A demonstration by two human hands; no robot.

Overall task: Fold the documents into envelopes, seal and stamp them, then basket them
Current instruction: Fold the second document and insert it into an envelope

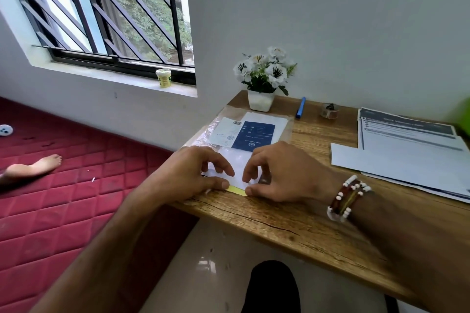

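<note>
I had both hands at the near left corner of the wooden desk [292, 223], working a white envelope [238, 177] that lay just inside the front edge. The left hand [203, 173] had its fingers curled down onto the paper and its thumb pressed at the left end of a yellow strip [236, 190] along the envelope's near edge. The right hand [277, 173], with beaded bracelets [348, 198] at the wrist, mirrored it, fingers bent on top and thumb at the strip's right end, so each hand pinched the envelope between thumb and fingers. The envelope overlapped the near end of a clear plastic pack [254, 132] with a blue and white label, which ran close along the desk's left edge. Beyond it, against the wall, stood a white flower pot [260, 100], then a blue pen [300, 108] and a tape roll [329, 110] to the right. A stack of documents [407, 155] filled the right side, well apart from my hands, leaving bare wood between. Off the left edge the desk dropped to a red mattress [63, 211], where a bare foot [35, 166] lay. A small jar [163, 78] sat on the window sill.
</note>
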